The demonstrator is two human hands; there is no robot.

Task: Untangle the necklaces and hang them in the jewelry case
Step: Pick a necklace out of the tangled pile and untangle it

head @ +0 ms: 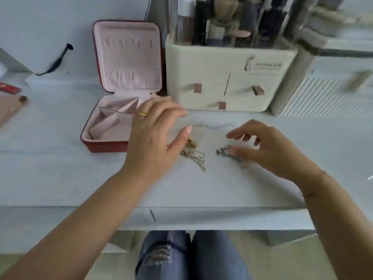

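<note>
A gold tangle of necklaces (pixel 192 153) lies on the white table between my hands, with a thin chain (pixel 214 126) looping away behind it. A darker silver clump (pixel 227 152) lies just to its right. My left hand (pixel 153 134) hovers over the gold tangle, fingers spread and relaxed, thumb tip beside the gold pieces. My right hand (pixel 268 146) reaches toward the silver clump with loosely bent fingers, thumb tip touching it; the blur hides any pinch. The red jewelry case (pixel 105 144) stands open at the left, its pink lid (pixel 127 57) upright with hooks and a pocket.
A cream makeup organiser (pixel 228 77) with small drawers and brushes stands behind the necklaces. A ribbed white box (pixel 323 98) sits to its right. A red card (pixel 10 88) and a pink item (pixel 12 110) lie at the far left. The table's front edge (pixel 181 207) runs above my knees.
</note>
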